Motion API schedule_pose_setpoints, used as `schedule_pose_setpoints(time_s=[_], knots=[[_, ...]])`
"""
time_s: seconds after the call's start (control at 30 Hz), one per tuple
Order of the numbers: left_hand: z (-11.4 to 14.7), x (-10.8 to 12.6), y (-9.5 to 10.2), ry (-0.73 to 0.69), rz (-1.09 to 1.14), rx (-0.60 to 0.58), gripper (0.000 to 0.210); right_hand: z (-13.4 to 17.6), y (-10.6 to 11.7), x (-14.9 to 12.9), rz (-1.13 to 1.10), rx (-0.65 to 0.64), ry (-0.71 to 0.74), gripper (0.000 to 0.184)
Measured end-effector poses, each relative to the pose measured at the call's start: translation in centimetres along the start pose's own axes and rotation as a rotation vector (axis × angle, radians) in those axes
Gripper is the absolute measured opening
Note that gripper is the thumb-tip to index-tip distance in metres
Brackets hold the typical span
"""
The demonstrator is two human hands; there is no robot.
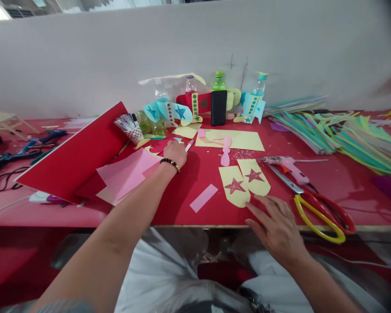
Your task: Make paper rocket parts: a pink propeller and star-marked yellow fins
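Note:
My left hand (175, 154), wearing a dark beaded bracelet, reaches over the red tabletop with its fingers curled. A white marker with a pinkish end (189, 145) sticks out at its thumb side, and the hand appears closed on it. My right hand (276, 226) lies palm down near the front edge, fingers apart, fingertips at the lower edge of two pale yellow paper pieces. These rounded pieces, left (234, 198) and right (260, 184), each carry a reddish-brown star. A pink paper strip (203, 198) lies to their left. Behind them lies a pink scalloped paper shape (226, 156).
Scissors with yellow and red handles (319, 213) and a pink glue gun (288, 165) lie right. Decorated bottles (219, 80), a black phone (218, 108) and a marker cup (133, 132) stand behind. A red board (81, 156) leans left above pink sheets (130, 169). Colored strips (313, 130) lie far right.

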State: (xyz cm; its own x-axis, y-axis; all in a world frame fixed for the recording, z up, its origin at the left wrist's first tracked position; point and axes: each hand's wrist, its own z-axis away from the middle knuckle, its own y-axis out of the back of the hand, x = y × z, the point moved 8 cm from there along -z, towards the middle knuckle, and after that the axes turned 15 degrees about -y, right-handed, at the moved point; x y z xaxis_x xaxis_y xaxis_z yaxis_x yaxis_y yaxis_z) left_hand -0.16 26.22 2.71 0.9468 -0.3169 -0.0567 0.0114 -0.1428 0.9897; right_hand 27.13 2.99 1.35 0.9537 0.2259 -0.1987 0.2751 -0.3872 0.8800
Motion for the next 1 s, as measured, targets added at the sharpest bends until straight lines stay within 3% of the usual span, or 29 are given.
schedule_pose_setpoints(time_s=[0.3,0.4,0.5,0.53,0.6,0.63,0.7,0.77,0.87,0.93,1.0], knots=[[0.5,0.5,0.4,0.019,-0.024,0.026,0.023,-0.4,-0.4,0.5,-0.090,-0.015,-0.034,0.039],[1.1,0.2,1.9,0.017,-0.021,0.100,0.023,-0.6,0.9,0.9,-0.245,0.054,-0.044,0.040],[2.0,0.4,4.8,-0.003,-0.005,0.203,0.022,-1.5,2.5,1.9,-0.410,0.122,-0.109,0.037],[2.4,1.2,5.9,-0.041,0.012,0.244,0.020,-1.9,2.8,2.4,-0.459,0.122,-0.152,0.035],[3.8,4.8,9.3,-0.307,0.137,0.461,0.017,-3.0,3.0,3.2,-0.573,0.080,-0.262,0.035],[4.7,6.9,10.4,-0.439,0.202,0.511,0.016,-3.5,2.8,3.5,-0.656,0.039,-0.316,0.038],[6.4,11.6,11.5,-0.695,0.314,0.504,0.014,-4.4,2.0,3.6,-0.885,-0.063,-0.401,0.044],[7.5,15.7,11.1,-0.865,0.367,0.407,0.013,-5.2,1.3,3.1,-1.120,-0.144,-0.436,0.048],[7.8,18.8,9.6,-0.956,0.399,0.314,0.020,-5.8,0.7,2.6,-1.257,-0.159,-0.465,0.035],[7.1,18.6,8.8,-0.928,0.452,0.284,0.023,-6.2,0.6,3.1,-1.269,-0.105,-0.507,0.022],[6.1,17.0,7.9,-0.834,0.488,0.259,0.027,-6.4,0.6,4.2,-1.295,-0.004,-0.558,0.021]])
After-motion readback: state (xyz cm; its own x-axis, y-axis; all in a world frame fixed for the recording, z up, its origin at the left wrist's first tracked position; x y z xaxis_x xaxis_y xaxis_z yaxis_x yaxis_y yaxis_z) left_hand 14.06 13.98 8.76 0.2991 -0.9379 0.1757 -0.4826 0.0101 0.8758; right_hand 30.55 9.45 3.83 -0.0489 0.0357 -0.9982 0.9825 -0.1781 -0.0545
